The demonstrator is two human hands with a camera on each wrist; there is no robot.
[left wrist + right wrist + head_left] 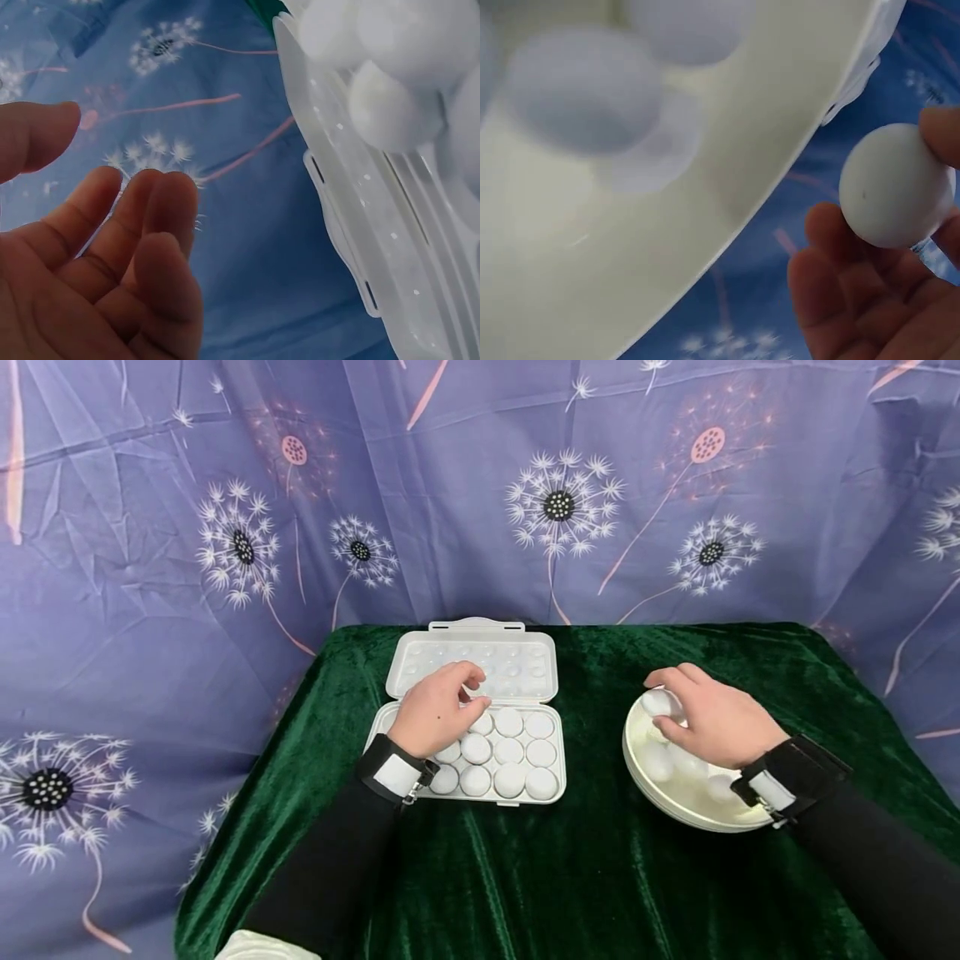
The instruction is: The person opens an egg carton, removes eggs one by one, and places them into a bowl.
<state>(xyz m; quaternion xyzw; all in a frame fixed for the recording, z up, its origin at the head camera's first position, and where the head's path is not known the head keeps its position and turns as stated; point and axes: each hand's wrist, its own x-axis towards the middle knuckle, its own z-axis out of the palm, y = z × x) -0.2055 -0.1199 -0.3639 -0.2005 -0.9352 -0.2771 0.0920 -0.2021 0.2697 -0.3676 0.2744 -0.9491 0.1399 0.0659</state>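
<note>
My right hand [716, 714] pinches a white egg [896, 186] between thumb and fingertips, over the far side of a cream bowl [636, 760]. More white eggs [658, 763] lie inside that bowl. Over the left part of an opened white egg box [472, 797] hovers my left hand [438, 708], its fingers loosely bent with nothing between them. Rows of white eggs [540, 783] fill the visible part of the box; the hand and wrist hide some of its left side. In the left wrist view the bent fingers [169, 277] stand apart from the thumb.
The hinged lid [543, 672] of the box leans back behind it, dimpled inside. Dark green velvet cloth [577, 877] covers the table. A purple curtain [465, 552] with dandelion prints hangs behind and to the sides.
</note>
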